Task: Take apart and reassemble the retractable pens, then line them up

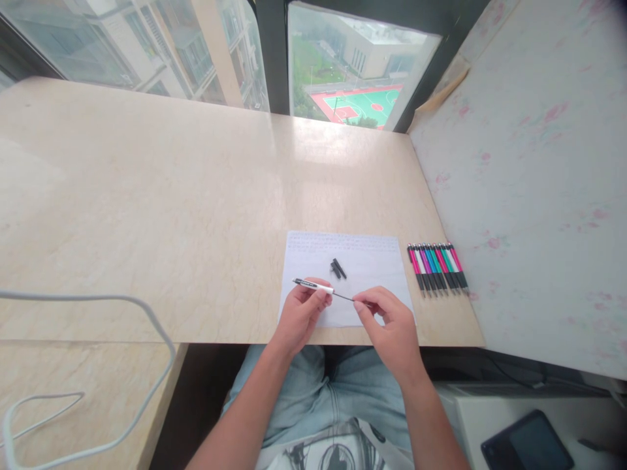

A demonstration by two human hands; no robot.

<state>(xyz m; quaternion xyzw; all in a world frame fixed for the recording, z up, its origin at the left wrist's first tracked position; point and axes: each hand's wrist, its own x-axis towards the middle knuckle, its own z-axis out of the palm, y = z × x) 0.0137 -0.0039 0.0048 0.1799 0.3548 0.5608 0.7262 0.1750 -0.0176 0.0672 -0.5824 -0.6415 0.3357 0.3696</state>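
Over paper [313, 251]: left hand [301, 313] grips pen barrel [313, 285], right hand [392, 326] pinches refill [343, 297] entering it.

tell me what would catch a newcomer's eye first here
Over a sheet of paper at the near edge of the table, the left hand holds a white pen and the right hand pinches its thin refill. Small black parts lie on the paper just beyond, and a row of colourful pens lies to the right.
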